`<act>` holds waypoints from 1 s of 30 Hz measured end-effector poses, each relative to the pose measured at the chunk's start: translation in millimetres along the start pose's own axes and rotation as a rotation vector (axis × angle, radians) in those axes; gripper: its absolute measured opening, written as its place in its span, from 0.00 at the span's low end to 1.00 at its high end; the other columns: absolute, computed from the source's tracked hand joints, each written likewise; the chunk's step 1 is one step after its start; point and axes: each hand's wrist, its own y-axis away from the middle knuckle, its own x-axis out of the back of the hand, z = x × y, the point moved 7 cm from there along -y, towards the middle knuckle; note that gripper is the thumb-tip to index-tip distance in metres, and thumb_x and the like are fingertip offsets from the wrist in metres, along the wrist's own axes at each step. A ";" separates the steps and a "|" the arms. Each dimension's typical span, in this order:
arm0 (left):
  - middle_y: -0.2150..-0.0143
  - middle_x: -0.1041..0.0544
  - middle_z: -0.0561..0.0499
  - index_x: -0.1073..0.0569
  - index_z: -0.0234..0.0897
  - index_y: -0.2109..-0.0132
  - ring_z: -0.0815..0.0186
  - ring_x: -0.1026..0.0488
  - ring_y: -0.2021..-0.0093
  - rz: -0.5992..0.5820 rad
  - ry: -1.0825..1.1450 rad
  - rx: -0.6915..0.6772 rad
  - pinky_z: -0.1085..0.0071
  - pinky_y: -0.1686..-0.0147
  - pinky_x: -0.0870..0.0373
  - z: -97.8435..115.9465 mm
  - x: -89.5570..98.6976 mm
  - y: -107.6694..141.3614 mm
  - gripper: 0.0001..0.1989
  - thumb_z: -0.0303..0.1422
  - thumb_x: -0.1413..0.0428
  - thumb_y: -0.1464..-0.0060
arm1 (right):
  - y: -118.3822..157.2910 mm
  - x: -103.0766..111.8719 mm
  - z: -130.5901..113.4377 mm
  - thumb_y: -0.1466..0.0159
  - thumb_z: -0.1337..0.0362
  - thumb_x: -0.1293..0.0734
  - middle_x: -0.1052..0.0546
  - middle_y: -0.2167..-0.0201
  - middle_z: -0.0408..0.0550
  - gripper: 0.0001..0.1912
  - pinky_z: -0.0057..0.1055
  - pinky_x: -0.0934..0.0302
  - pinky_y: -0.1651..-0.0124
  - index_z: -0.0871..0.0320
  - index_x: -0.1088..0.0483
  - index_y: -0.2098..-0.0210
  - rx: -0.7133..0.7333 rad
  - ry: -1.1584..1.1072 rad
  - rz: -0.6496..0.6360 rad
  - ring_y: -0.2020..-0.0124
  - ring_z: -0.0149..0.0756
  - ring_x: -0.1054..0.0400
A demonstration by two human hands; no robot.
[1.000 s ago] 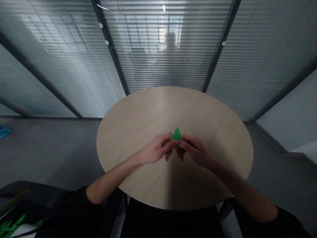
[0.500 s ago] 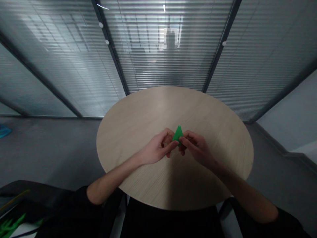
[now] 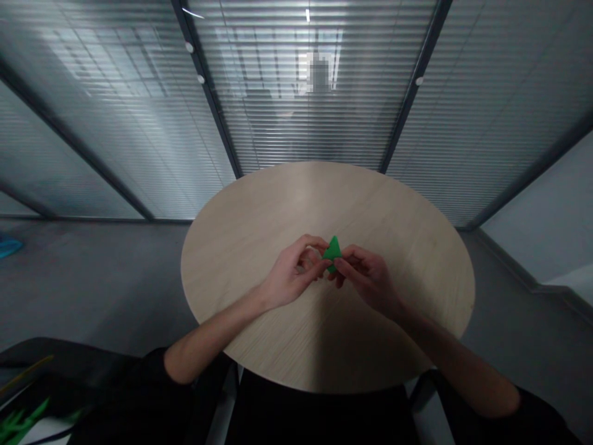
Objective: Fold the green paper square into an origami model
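Note:
A small green piece with a pointed top (image 3: 332,248), which looks like folded paper, is held between my two hands above the round wooden table (image 3: 269,210). My left hand (image 3: 299,269) pinches its left side, thumb at the lower edge and index finger at the upper left. On the other side, my right hand (image 3: 365,275) grips the lower right edge between thumb and fingers. The fingertips of both hands nearly meet at the bottom of the piece.
Glass panels with blinds (image 3: 306,123) stand behind the table. At the lower left lie a dark bag or chair (image 3: 69,358) and green leaf-like shapes (image 3: 25,423). A blue object (image 3: 8,246) is on the floor at the far left.
The green piece has turned slightly and looks wider. My left hand's fingers have shifted up and to the left along it; my right hand has barely moved.

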 end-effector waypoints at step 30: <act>0.73 0.24 0.53 0.27 0.33 0.57 0.72 0.25 0.76 0.013 0.197 0.076 0.79 0.75 0.27 -8.7 -1.2 -2.1 0.10 0.36 0.37 0.39 | 1.0 8.8 0.1 0.35 0.53 0.26 0.19 0.76 0.45 0.15 0.29 0.27 0.72 0.59 0.24 0.70 -0.042 -0.011 0.046 0.77 0.31 0.25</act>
